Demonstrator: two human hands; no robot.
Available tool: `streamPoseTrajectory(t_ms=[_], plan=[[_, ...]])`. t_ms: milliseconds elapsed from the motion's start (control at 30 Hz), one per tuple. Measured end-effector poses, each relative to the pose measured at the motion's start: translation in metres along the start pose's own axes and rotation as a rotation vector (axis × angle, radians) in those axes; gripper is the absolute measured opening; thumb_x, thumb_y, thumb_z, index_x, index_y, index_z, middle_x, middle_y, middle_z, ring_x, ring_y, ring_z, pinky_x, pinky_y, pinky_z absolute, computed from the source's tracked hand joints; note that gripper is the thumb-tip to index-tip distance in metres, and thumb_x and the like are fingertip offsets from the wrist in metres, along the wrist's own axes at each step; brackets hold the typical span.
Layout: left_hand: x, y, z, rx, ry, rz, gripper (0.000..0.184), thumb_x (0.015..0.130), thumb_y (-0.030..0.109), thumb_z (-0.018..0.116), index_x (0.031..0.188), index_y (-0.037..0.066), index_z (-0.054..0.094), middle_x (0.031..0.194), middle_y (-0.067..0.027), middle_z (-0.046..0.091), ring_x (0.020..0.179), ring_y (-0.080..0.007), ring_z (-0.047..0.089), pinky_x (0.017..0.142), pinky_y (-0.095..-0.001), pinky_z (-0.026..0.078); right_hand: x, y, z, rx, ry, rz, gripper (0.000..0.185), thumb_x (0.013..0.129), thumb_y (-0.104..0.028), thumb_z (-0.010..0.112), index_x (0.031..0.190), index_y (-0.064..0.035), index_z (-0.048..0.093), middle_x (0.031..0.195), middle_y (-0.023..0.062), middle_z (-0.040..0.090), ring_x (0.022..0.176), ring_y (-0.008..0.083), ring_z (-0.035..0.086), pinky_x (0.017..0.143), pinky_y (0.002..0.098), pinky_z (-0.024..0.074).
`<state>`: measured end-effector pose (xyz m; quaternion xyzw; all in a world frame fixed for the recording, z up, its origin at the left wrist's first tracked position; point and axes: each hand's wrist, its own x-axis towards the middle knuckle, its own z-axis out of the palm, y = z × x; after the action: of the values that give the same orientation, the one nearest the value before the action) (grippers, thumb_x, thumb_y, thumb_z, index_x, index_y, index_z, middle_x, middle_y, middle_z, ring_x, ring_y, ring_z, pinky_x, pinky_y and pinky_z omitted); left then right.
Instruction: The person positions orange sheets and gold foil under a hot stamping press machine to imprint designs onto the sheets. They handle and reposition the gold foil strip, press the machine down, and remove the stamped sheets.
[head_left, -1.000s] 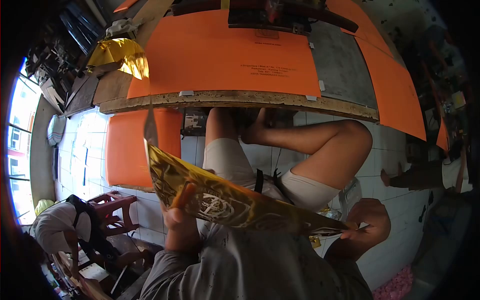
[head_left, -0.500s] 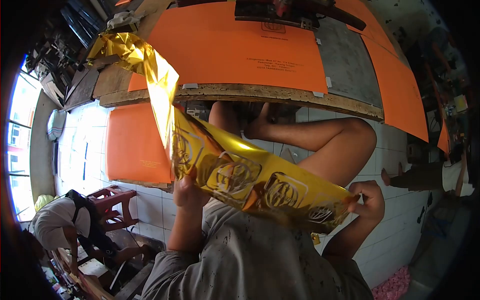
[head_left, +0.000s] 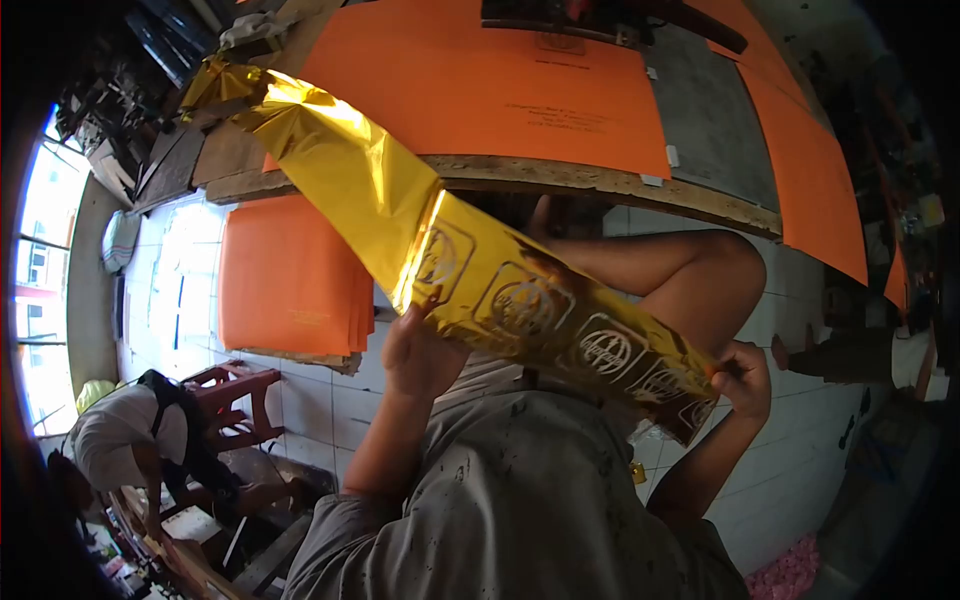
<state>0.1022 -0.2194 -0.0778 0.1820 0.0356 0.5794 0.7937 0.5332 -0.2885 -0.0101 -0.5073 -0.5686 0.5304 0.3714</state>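
Observation:
A long strip of shiny gold foil stretches between my two hands above my lap. Logo shapes stand out as see-through patches along its lower part. My left hand pinches the foil's lower edge near its middle. At the strip's right end, my right hand has its fingers closed on the edge. The foil's crumpled far end reaches up to the left over the wooden table edge. Beyond it, a large orange printed sheet lies on the table.
A stack of orange sheets sits low at the left under the table. More orange sheet hangs over the right side. A dark press part stands at the back. Another person bends beside a red stool at lower left.
The foil has been spread flatter and wider, its twisted upper part opening out. My left hand has moved right and slightly up. The whole view has shifted a little.

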Motion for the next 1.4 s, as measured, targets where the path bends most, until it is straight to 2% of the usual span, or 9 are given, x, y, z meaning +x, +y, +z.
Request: streamPoseTrajectory(t_ms=[67,133,267,467,567,967,1167,1367,1400], plan=[[0.005,-0.001,0.003,-0.085,0.013,-0.010,0.066,0.107,0.045,0.040,0.160,0.006,0.031,0.163,-0.0186,0.037,0.148,-0.0385,0.038,0.118,-0.0569,0.035,0.001,0.018,-0.004,-0.059,0.074,-0.132,0.042,0.091,-0.039,0.079,0.080,-0.0032,0.061,0.070,0.0018,0.064,0.060,0.0071,0.058,0.056,0.0224,0.0406],[0.010,-0.004,0.002,-0.188,-0.013,-0.021,0.070,0.109,0.053,0.031,0.161,0.007,0.029,0.164,-0.0189,0.035,0.148,-0.0398,0.039,0.117,-0.0582,0.037,-0.001,0.019,-0.005,-0.021,0.083,-0.086,0.041,0.091,-0.038,0.079,0.080,-0.0031,0.061,0.070,0.0012,0.063,0.061,0.0060,0.056,0.056,0.0220,0.0393],[0.014,-0.003,0.013,-0.268,0.109,-0.054,0.075,0.108,0.059,0.025,0.164,0.009,0.022,0.166,-0.0193,0.029,0.151,-0.0422,0.033,0.116,-0.0633,0.036,-0.006,0.013,-0.014,0.008,0.098,0.005,0.039,0.092,-0.037,0.078,0.083,-0.0028,0.062,0.072,-0.0003,0.063,0.064,0.0052,0.054,0.060,0.0222,0.0394],[0.017,-0.001,0.024,-0.360,0.079,-0.107,0.081,0.105,0.065,0.028,0.165,0.011,0.019,0.167,-0.0203,0.026,0.152,-0.0430,0.030,0.116,-0.0670,0.034,-0.005,0.022,-0.023,0.006,0.158,-0.017,0.039,0.093,-0.037,0.078,0.088,-0.0026,0.062,0.077,-0.0013,0.063,0.067,0.0043,0.054,0.062,0.0215,0.0394],[0.016,-0.001,0.024,-0.255,0.093,-0.122,0.084,0.104,0.068,0.029,0.165,0.012,0.018,0.168,-0.0212,0.025,0.152,-0.0438,0.030,0.114,-0.0684,0.035,-0.005,0.024,-0.027,-0.009,0.175,0.011,0.038,0.093,-0.037,0.077,0.087,-0.0030,0.061,0.078,-0.0016,0.063,0.068,0.0039,0.053,0.062,0.0212,0.0390],[0.014,-0.005,0.020,-0.135,0.054,-0.157,0.085,0.103,0.070,0.029,0.165,0.012,0.017,0.167,-0.0200,0.026,0.151,-0.0428,0.032,0.112,-0.0691,0.037,-0.001,0.030,-0.032,0.014,0.176,0.048,0.036,0.095,-0.036,0.075,0.089,-0.0035,0.061,0.073,-0.0024,0.061,0.063,0.0024,0.050,0.057,0.0196,0.0347],[0.019,-0.006,0.016,-0.188,-0.002,-0.144,0.086,0.103,0.069,0.029,0.165,0.011,0.015,0.168,-0.0189,0.025,0.151,-0.0445,0.030,0.109,-0.0704,0.040,-0.003,0.028,-0.035,-0.006,0.143,0.045,0.036,0.095,-0.035,0.075,0.089,-0.0028,0.061,0.074,-0.0016,0.062,0.063,0.0028,0.050,0.057,0.0202,0.0361],[0.017,-0.001,0.006,-0.173,-0.002,-0.105,0.078,0.106,0.063,0.028,0.163,0.011,0.019,0.165,-0.0175,0.031,0.148,-0.0422,0.037,0.110,-0.0633,0.044,0.005,0.024,-0.028,-0.014,0.099,0.074,0.034,0.093,-0.031,0.077,0.087,-0.0017,0.060,0.074,-0.0001,0.062,0.064,0.0039,0.053,0.058,0.0203,0.0388],[0.013,0.003,-0.002,-0.130,-0.019,-0.080,0.074,0.107,0.058,0.031,0.162,0.010,0.026,0.164,-0.0170,0.034,0.147,-0.0410,0.038,0.111,-0.0622,0.042,0.008,0.021,-0.025,0.005,0.076,0.126,0.032,0.091,-0.028,0.078,0.087,-0.0010,0.061,0.074,0.0012,0.063,0.065,0.0053,0.056,0.060,0.0217,0.0434]])
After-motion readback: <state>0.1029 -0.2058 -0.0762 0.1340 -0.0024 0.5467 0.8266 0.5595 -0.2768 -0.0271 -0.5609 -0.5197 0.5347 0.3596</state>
